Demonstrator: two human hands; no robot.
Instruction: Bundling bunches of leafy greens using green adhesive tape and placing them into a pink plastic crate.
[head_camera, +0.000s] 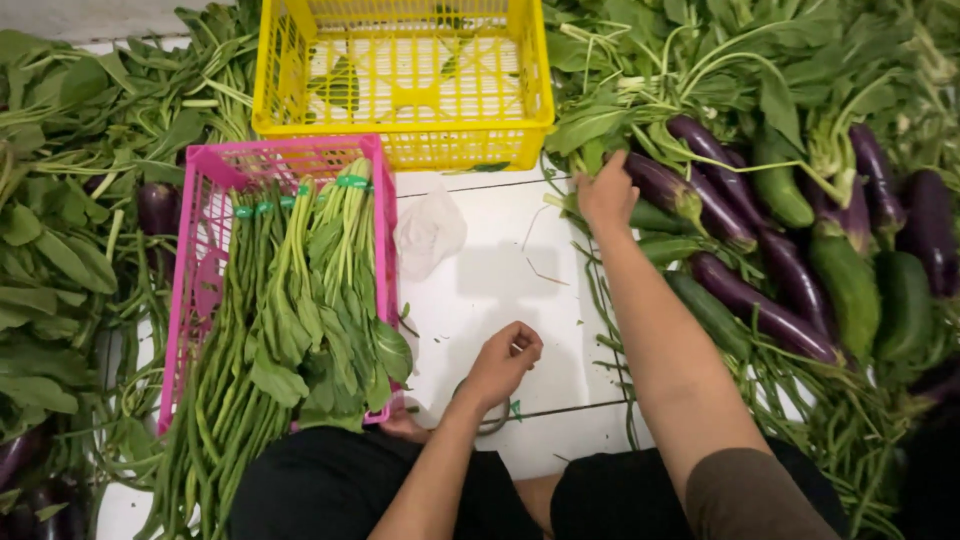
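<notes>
My right hand (606, 190) reaches forward into the vegetable pile on the right, its fingers resting on leafy greens (600, 120) beside a purple eggplant (665, 188); what it grips is hidden. My left hand (503, 363) hovers low over the white tiled floor (500, 270), fingers curled in, apparently pinching something thin; a tape roll or ring (492, 420) lies under the wrist. To the left, a pink crate (205, 200) holds bundles of long beans and leafy greens (300, 300) tied with green bands.
An empty yellow crate (400, 75) stands at the back centre. Several eggplants (760, 310) and cucumbers (850, 285) lie at right. Loose leafy greens (60, 230) cover the left side. A crumpled clear plastic bag (430, 230) lies between the crates.
</notes>
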